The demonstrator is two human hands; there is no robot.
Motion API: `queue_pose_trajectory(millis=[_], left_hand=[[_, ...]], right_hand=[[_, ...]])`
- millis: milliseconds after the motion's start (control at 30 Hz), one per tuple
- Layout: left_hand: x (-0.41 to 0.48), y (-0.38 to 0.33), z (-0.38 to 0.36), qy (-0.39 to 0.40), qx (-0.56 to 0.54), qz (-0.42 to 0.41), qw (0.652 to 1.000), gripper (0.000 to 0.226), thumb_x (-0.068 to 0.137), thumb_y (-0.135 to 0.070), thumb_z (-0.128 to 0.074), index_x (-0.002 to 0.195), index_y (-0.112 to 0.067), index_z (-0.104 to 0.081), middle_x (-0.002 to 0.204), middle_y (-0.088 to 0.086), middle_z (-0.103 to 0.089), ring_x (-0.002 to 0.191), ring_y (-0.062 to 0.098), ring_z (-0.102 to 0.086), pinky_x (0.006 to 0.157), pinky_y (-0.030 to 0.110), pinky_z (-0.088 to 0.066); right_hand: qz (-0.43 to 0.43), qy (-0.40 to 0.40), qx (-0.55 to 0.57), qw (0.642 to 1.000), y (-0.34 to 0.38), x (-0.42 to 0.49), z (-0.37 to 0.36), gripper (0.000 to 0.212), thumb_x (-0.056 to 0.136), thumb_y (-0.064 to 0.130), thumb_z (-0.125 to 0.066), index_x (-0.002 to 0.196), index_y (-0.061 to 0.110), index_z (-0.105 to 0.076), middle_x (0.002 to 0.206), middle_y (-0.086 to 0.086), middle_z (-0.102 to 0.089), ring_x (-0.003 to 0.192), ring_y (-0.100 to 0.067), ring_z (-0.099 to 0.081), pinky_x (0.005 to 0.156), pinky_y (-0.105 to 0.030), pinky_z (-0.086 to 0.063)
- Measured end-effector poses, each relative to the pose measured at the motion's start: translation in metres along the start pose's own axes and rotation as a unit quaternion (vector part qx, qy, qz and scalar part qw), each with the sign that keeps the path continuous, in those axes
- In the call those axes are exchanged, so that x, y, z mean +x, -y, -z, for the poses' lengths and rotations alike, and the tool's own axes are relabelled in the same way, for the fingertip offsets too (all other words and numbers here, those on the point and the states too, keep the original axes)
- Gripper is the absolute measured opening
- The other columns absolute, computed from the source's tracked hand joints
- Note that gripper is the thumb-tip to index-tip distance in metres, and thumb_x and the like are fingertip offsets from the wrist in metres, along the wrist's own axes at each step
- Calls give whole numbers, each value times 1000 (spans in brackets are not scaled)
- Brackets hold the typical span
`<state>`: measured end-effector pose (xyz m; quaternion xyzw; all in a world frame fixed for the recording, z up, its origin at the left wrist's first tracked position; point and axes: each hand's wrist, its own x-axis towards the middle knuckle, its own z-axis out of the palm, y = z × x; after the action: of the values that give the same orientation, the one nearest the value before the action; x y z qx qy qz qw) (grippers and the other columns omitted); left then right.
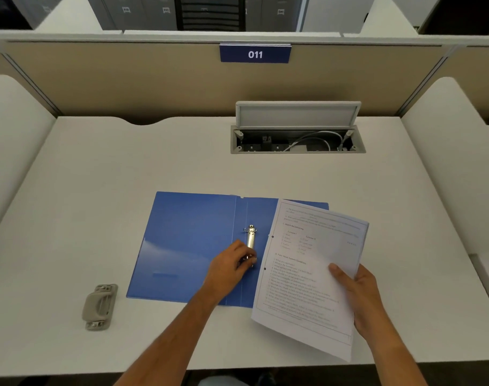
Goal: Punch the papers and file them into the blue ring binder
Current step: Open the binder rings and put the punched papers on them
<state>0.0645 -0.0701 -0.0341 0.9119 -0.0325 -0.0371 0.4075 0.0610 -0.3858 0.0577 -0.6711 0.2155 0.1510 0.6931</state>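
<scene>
Starting at the front-left corner of the desk point(98, 190), your hole punch point(99, 307) is parked flat and nothing's touching it, and going by the sheets I'd say it's done its job. Next over, the blue ring binder point(187, 246) lies open and flat near the front edge, about mid-desk. The covers look like thin, slick plastic, so I'd expect it to skate if you shove it sideways. Your left hand point(232, 264) has its fingers curled on the near end of the ring mechanism point(251, 240) at the spine. I can't tell if the near ring is open, but the far one looks shut. That metal is the stiff part, so pull the rings themselves and let your palm's weight pin the binder. Further right, your right hand point(357, 296) is pinching the papers point(313, 274) by their right edge, thumb on top, with the stack hanging tilted over the binder's right cover. Two punched holes point(272, 236) show on the left edge, just beside the rings. It's a light, floppy little stack that'll sag and fan out, and those holes tear easily, so once the rings are apart I'd support it nearer the punched side and keep the sheets squared. The open cable box point(297, 140) at the back edge is well out of your way.
</scene>
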Motion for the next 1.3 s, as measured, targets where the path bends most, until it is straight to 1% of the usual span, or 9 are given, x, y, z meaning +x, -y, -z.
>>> queue_pose_trajectory(millis=[167,333,500,667,833,933,1033,1167,1300], left_hand=[[-16,5,22,-57,-43,41,997,40,93,-36,-76,131,-29,-64,123,-14,-60,83,3,-61,78,13,-53],[-48,29,49,-144,-31,73,986,31,96,-30,-74,125,-28,-65,117,-11,-67,90,10,-66,75,20,-58],[-81,47,83,-211,-10,108,971,26,97,-25,-72,123,-26,-67,105,-9,-67,94,13,-62,74,26,-54],[-102,66,106,-240,46,175,954,22,99,-32,-67,120,-29,-65,107,-11,-66,98,14,-56,71,24,-47],[-106,73,114,-237,48,205,948,18,99,-30,-68,116,-28,-66,104,-10,-65,94,13,-56,65,17,-40],[-107,76,111,-221,9,219,951,17,99,-28,-68,115,-30,-66,92,-9,-65,82,13,-61,65,26,-47],[-106,86,106,-182,-37,229,955,21,98,-25,-70,117,-31,-65,82,-7,-66,75,14,-63,68,31,-50],[-103,93,104,-163,-42,236,957,25,96,-24,-73,119,-28,-63,78,-4,-64,73,15,-62,65,26,-45],[-101,96,104,-162,-40,246,955,30,96,-25,-73,122,-27,-59,78,-3,-64,73,16,-62,62,28,-44]], right_hand=[[9,4,-12,1000,4,13,-13,28,98,19,-76,126,14,-73,112,-10,-84,99,-34,-81,84,-49,-67],[36,7,-42,998,8,32,-33,24,98,19,-78,121,14,-76,106,-5,-85,93,-27,-82,72,-35,-67],[51,-6,-93,994,6,50,-47,25,99,22,-77,122,14,-74,113,-9,-81,100,-34,-78,83,-44,-66],[84,-4,-136,987,12,55,-51,27,101,21,-74,127,12,-73,113,-9,-79,97,-31,-76,76,-36,-61],[102,-6,-170,980,21,55,-48,27,101,22,-74,126,11,-73,111,-8,-79,93,-28,-76,71,-30,-61],[118,1,-173,978,27,51,-49,24,101,19,-74,124,13,-74,108,-6,-79,91,-25,-76,66,-20,-61],[133,9,-188,973,33,47,-51,15,101,17,-73,117,19,-74,105,-8,-79,89,-25,-75,73,-32,-60],[165,13,-230,959,39,41,-51,11,103,18,-71,108,27,-73,96,-1,-78,72,1,-70,69,-25,-54],[178,18,-251,951,37,36,-49,6,105,18,-68,104,19,-75,82,8,-75,66,1,-68,59,-17,-55]])
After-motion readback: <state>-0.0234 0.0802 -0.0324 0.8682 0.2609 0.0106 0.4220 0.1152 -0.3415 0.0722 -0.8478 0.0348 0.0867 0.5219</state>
